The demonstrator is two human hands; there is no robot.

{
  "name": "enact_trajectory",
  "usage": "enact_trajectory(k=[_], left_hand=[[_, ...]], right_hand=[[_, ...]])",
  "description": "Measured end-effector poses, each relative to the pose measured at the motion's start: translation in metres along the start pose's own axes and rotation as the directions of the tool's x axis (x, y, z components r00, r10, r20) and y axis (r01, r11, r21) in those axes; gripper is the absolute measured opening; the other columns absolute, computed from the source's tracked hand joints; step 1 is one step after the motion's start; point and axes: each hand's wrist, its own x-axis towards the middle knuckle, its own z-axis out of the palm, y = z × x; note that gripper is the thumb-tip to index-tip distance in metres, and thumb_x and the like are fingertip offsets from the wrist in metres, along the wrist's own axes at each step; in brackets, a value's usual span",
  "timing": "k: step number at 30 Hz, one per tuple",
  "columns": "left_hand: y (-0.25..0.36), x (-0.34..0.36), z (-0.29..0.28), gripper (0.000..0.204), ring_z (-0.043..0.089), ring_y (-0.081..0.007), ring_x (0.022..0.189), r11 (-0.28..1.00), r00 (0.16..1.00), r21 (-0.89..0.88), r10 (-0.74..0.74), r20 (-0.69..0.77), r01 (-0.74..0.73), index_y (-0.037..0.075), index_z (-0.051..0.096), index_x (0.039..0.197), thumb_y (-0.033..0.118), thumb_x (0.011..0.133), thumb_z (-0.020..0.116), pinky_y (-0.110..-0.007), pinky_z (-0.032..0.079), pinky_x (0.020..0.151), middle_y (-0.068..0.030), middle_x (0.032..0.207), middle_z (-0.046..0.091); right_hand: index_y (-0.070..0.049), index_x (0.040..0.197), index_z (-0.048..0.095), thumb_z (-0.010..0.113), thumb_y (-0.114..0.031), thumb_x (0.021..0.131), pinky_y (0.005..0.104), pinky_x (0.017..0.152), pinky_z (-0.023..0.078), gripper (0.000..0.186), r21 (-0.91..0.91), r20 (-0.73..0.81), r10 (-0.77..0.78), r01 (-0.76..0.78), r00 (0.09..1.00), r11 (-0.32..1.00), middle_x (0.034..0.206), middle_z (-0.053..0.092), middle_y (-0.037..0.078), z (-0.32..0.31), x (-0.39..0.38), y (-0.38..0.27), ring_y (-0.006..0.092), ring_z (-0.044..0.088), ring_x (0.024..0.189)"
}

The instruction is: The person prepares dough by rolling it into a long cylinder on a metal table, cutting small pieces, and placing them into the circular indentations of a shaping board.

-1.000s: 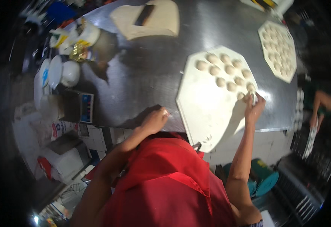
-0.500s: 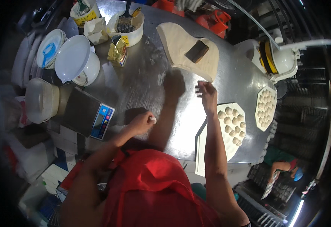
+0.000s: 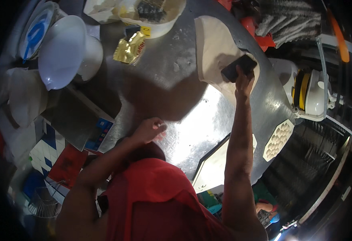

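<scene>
My right hand (image 3: 244, 76) is closed on a dough scraper (image 3: 230, 73), a dark rectangular blade. It rests on or just over the right part of a pale sheet of dough (image 3: 212, 44) on the metal table. My left hand (image 3: 152, 130) hangs above the table's near side with curled fingers, blurred; whether a small piece lies in them I cannot make out. Below my right forearm is a cream, angular tray (image 3: 213, 166), partly hidden by the arm. Another tray (image 3: 279, 139) at the right carries several round dough balls.
At the left stand a scale (image 3: 99, 130), a white bowl (image 3: 63, 52) and a translucent tub (image 3: 27, 98). A gold packet (image 3: 129, 48) lies before a white bucket (image 3: 160, 26). A white machine (image 3: 314, 94) is at the right. A co-worker (image 3: 266, 207) is beyond the table.
My right hand has reached forward from beside the dough and taken hold of the dough scraper that lay on it. My left hand stays near the same place. The view has shifted.
</scene>
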Motion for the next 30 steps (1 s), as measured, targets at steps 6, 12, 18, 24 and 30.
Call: enact_trajectory(k=[6, 12, 18, 24, 30], left_hand=[[0.100, 0.111, 0.039, 0.063, 0.071, -0.0220, 0.115, 0.629, 0.905, -0.657, 0.358, -0.228, -0.415, -0.004, 0.050, 0.150, 0.022, 0.101, 0.080, -0.035, 0.059, 0.095, -0.0162, 0.125, 0.074], [0.201, 0.187, 0.090, 0.032, 0.076, -0.0217, 0.086, 0.759, 0.794, -0.384, 0.277, -0.542, -0.527, -0.007, 0.071, 0.112, 0.020, 0.097, 0.079, -0.037, 0.060, 0.082, -0.0164, 0.099, 0.078], [0.138, 0.218, 0.089, 0.027, 0.075, -0.0187, 0.088, 0.732, 0.555, 0.270, 0.661, -0.505, -0.626, -0.001, 0.072, 0.103, 0.025, 0.105, 0.066, -0.038, 0.058, 0.077, -0.0155, 0.090, 0.076], [0.132, 0.182, 0.093, 0.023, 0.070, -0.0168, 0.086, 0.696, 0.719, -0.285, 0.473, -0.510, -0.660, 0.000, 0.066, 0.111, 0.021, 0.101, 0.070, -0.034, 0.057, 0.076, -0.0112, 0.094, 0.071], [0.116, 0.118, 0.088, 0.043, 0.068, -0.0193, 0.093, 0.755, 0.727, -0.092, 0.581, -0.366, -0.650, 0.001, 0.058, 0.130, 0.024, 0.098, 0.076, -0.034, 0.059, 0.076, -0.0111, 0.109, 0.067]], right_hand=[[0.005, 0.130, 0.061, 0.070, -0.025, 0.101, 0.0503, 0.092, 0.052, 0.042, -0.491, 0.349, -0.354, 0.492, 0.867, 0.719, 0.114, 0.069, 0.029, -0.035, 0.003, -0.093, 0.0471, 0.066, 0.104], [-0.006, 0.116, 0.063, 0.061, -0.020, 0.106, 0.0514, 0.084, 0.054, 0.017, -0.537, 0.705, -0.255, 0.734, 0.661, 0.416, 0.107, 0.068, 0.020, -0.009, -0.014, -0.143, 0.0417, 0.069, 0.100], [-0.012, 0.124, 0.067, 0.052, -0.018, 0.108, 0.0424, 0.088, 0.059, 0.022, -0.057, 0.799, -0.403, 0.724, 0.446, 0.687, 0.111, 0.069, 0.017, 0.092, -0.042, -0.159, 0.0364, 0.070, 0.104], [-0.013, 0.128, 0.072, 0.056, -0.025, 0.108, 0.0460, 0.088, 0.060, 0.029, -0.400, 0.875, -0.139, 0.855, 0.463, 0.329, 0.120, 0.076, 0.016, 0.022, -0.010, -0.093, 0.0340, 0.074, 0.101], [-0.010, 0.116, 0.060, 0.057, -0.012, 0.104, 0.0527, 0.081, 0.059, 0.013, -0.764, 0.642, 0.053, 0.631, 0.765, 0.135, 0.101, 0.068, 0.017, -0.193, -0.037, 0.020, 0.0386, 0.072, 0.095]])
